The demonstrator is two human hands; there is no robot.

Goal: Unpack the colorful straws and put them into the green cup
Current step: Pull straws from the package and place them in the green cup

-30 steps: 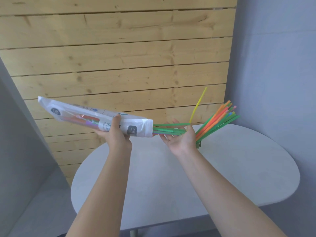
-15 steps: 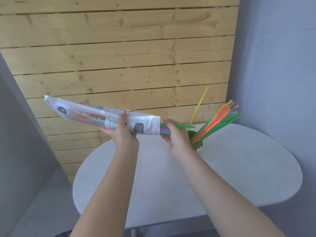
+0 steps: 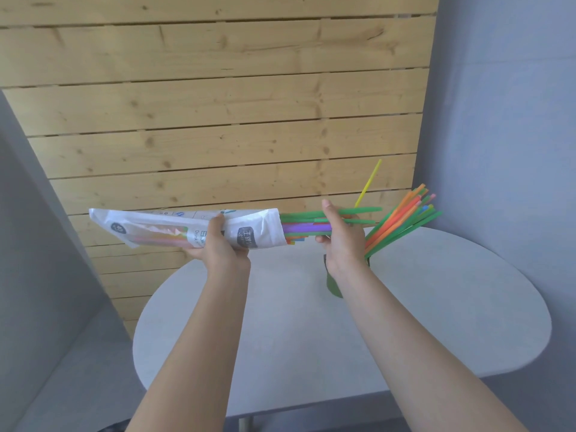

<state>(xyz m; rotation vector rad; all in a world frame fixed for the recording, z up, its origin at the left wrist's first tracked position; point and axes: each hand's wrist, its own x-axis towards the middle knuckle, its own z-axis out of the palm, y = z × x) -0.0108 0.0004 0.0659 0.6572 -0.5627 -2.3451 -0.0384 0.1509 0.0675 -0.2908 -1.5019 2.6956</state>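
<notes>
My left hand (image 3: 223,244) grips a white plastic straw packet (image 3: 174,227) held level above the table, its open end facing right. Several green, purple and orange straws (image 3: 307,227) stick out of that end. My right hand (image 3: 341,236) grips this bundle, fingers curled over it and thumb beneath. The green cup (image 3: 333,283) stands on the table just behind my right wrist, mostly hidden. Several orange, green, pink and blue straws (image 3: 402,222) fan out of it to the upper right, with one yellow straw (image 3: 369,182) standing steeper.
The round grey table (image 3: 436,307) carries the cup near its far middle. A wooden plank wall (image 3: 218,120) rises behind, with grey partitions to the left (image 3: 37,275) and right (image 3: 505,120).
My right hand went from open beside the packet mouth to gripping the protruding straws, and has drawn them further out to the right. The packet has levelled out.
</notes>
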